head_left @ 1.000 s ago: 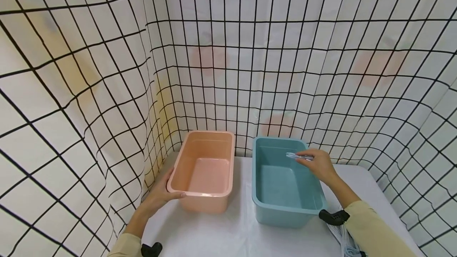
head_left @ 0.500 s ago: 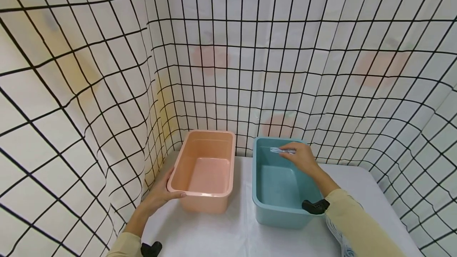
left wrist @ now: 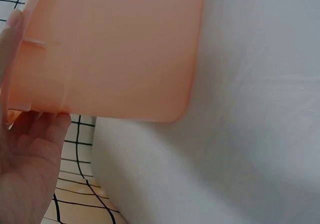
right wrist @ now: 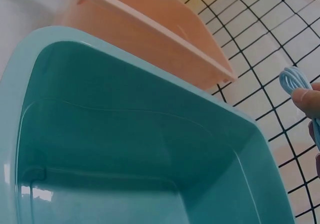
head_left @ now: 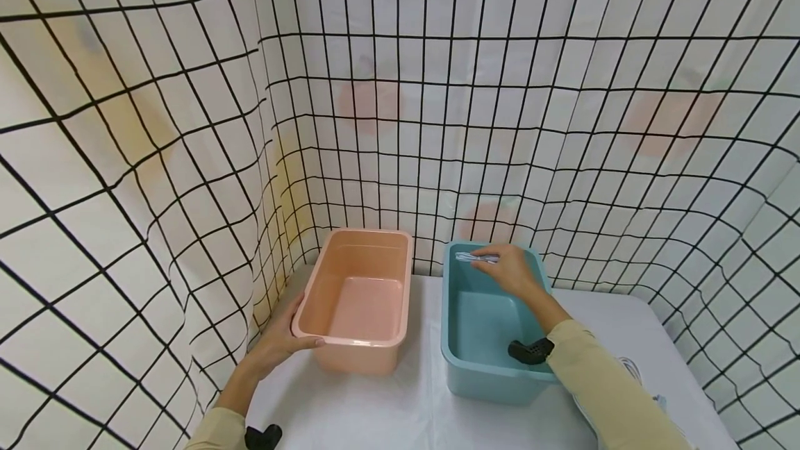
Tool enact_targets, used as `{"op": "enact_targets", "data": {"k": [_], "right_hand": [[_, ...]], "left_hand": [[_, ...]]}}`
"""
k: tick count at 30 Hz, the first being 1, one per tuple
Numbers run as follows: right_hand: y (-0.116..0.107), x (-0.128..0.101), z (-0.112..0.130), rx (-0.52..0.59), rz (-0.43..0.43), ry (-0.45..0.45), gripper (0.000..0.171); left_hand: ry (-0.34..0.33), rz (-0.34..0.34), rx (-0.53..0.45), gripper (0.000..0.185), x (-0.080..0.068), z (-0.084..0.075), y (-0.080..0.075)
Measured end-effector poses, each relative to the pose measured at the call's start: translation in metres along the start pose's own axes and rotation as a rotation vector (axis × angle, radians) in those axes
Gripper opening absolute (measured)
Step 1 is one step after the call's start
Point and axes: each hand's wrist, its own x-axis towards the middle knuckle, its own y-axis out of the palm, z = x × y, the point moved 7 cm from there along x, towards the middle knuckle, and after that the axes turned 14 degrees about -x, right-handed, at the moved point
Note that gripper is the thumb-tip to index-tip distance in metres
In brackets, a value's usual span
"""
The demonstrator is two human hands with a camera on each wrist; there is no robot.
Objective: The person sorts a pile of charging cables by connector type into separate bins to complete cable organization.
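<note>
Light-blue cable bundle [head_left: 470,257], a small coil of thin cord, sits pinched in the right hand [head_left: 507,271] over the far end of the teal bin [head_left: 451,353], just above its back rim. In the rt wrist view the same coil [right wrist: 296,79] shows at the frame edge, held under a fingertip, w/ the bin's inside below it. Fingers are curled narrow around the cord; it hangs in the air & does not touch the bin floor.

Teal bin looks bare inside as far as the pics show: smooth floor, nothing lying in it. Judging from that, the coil is not yet set down, so the placing itself is still to do; carrying it over the bin seems done.

Left hand [head_left: 278,342] grips the near-left corner of the peach bin [head_left: 358,340], thumb over the rim & fingers under the lip. The lt wrist view confirms: thumb on the rim, fingers [left wrist: 47,126] curled against the bin's outer wall [left wrist: 120,53]. Peach bin also shows nothing inside.

Both bins stand side by side, near but apart, on a white table [head_left: 400,408]; peach on the person's left, teal on the right. More pale cord [head_left: 631,369] lies on the table by the rt forearm, partly hidden by the cream sleeve [head_left: 600,394]. A black wrist mount [head_left: 530,351] sits at the sleeve's end. White cloth w/ a black grid [head_left: 437,123] hangs behind & to the sides.
</note>
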Motion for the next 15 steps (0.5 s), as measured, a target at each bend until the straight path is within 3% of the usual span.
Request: {"op": "enact_targets", "data": {"k": [15], "right_hand": [[0.018, 0.017, 0.014, 0.028, 0.017, -0.06, 0.02]], "left_hand": [[0.004, 0.006, 0.01, 0.119, 0.001, 0.0, 0.0]]}}
